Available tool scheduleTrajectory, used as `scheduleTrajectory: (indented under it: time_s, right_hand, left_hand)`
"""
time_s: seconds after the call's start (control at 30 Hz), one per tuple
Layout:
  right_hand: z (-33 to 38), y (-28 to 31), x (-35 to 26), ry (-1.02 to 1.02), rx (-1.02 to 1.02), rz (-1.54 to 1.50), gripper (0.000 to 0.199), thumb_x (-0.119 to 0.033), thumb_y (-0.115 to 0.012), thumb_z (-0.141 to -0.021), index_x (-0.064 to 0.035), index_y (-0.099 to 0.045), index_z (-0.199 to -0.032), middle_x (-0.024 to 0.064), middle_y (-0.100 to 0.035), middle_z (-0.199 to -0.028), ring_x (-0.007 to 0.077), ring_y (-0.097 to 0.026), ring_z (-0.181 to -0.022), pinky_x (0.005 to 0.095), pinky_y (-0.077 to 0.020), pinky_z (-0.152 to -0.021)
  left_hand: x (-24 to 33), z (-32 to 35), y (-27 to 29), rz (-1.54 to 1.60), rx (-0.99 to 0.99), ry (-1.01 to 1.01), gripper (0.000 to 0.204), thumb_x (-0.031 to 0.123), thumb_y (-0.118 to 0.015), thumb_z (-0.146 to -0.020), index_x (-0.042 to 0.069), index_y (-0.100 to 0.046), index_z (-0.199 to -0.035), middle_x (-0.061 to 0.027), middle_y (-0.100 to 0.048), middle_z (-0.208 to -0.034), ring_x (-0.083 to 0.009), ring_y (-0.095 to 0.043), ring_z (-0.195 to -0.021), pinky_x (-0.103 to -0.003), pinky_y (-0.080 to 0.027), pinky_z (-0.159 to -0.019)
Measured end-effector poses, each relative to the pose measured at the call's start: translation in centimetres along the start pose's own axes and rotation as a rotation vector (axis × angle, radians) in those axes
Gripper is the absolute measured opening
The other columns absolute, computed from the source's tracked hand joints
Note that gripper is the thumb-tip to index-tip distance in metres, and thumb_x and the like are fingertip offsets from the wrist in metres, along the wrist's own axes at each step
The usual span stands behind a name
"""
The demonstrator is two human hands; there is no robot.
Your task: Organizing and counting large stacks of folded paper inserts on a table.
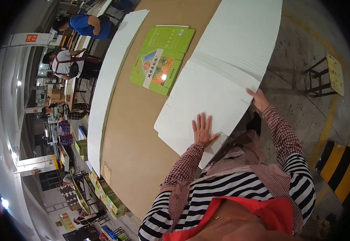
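White flat cardboard sheets (pixel 207 94), cut like unfolded box blanks, lie in a fanned pile across the near side of a brown board-topped table (pixel 130 132). My left hand (pixel 201 129) rests palm down on the top sheet, fingers spread. At the right edge of that sheet, my right hand (pixel 259 100) grips the border; part of its fingers is hidden at the edge. Just beyond the pile sits a flattened green carton (pixel 163 60) printed with a fruit picture, its panels unfolded.
A long white sheet stack (pixel 116 68) runs along the table's far side. On the right stands a small stool (pixel 331 76) beside a black-and-yellow striped block (pixel 337 166). Several people work at other tables on the left, near stacked green cartons (pixel 108 197).
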State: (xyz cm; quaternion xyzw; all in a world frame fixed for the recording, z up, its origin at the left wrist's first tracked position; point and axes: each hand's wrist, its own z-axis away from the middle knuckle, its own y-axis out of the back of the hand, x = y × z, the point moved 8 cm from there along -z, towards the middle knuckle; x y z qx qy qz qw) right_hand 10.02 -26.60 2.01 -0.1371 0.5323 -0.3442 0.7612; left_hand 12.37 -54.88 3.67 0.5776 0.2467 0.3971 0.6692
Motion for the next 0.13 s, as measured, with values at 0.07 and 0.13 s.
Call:
scheduleTrajectory:
  time_s: [0.07, 0.13]
  right_hand:
    - [-0.04, -0.78, -0.81, 0.195, -0.012, 0.358, 0.035, -0.012, -0.06, -0.078, 0.0046, -0.053, -0.109, 0.0091, -0.059, -0.101, 0.0142, -0.053, -0.091, 0.0266, -0.0417, -0.079]
    - [0.28, -1.13, -0.45, 0.258, 0.013, 0.476, 0.035, -0.012, -0.061, -0.078, 0.0033, -0.054, -0.109, 0.0107, -0.059, -0.101, 0.015, -0.054, -0.091, 0.0263, -0.0417, -0.08]
  left_hand:
    - [-0.4, -0.18, -0.05, -0.005, -0.011, 0.017, 0.09, 0.065, -0.047, -0.072, 0.011, -0.018, -0.138, -0.0168, -0.003, -0.144, -0.0328, 0.001, -0.134, -0.053, 0.0, -0.104]
    - [-0.76, 0.21, -0.33, -0.034, -0.028, 0.015, 0.093, 0.068, -0.044, -0.072, 0.013, -0.013, -0.139, -0.0151, -0.001, -0.145, -0.0331, 0.002, -0.133, -0.053, 0.001, -0.104]
